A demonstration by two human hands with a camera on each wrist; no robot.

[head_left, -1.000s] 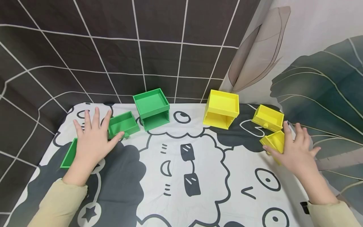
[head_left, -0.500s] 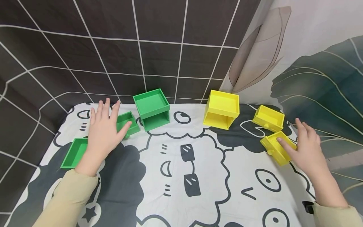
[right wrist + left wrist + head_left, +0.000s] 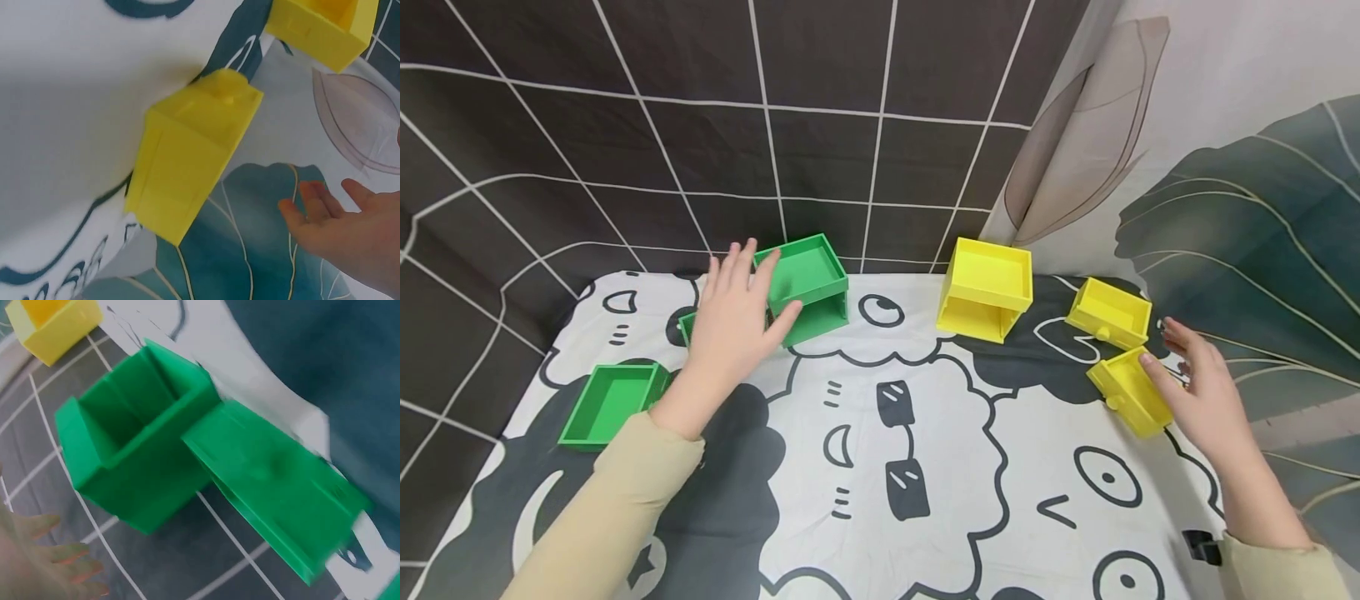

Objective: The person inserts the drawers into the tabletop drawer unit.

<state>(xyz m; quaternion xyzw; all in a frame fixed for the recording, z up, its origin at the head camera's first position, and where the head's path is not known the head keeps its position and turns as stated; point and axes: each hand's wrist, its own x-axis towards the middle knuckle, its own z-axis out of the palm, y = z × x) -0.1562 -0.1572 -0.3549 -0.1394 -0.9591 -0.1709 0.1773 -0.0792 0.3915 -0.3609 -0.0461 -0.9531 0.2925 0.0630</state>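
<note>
My left hand is spread above the green drawer at the left side of the small green cabinet, hiding most of that drawer. Its fingertips overlap the cabinet's left edge in the head view; the left wrist view shows the cabinet with the drawer beside it, and the fingers holding nothing. A second green drawer lies nearer my left sleeve. On the right, my right hand, fingers loosely bent, hovers beside a tilted yellow drawer with a round knob, and grips nothing.
Another yellow drawer lies just behind the tilted one. The yellow cabinet, its front slot hollow, stands by the back wall. A dark gridded cloth rises behind, and a leaf-patterned cloth hangs at the right.
My left hand has moved right and away from me, from the green drawers to the cabinet, uncovering the near drawer. My right hand has drawn back right from the nearer yellow drawer, which shows more fully.
</note>
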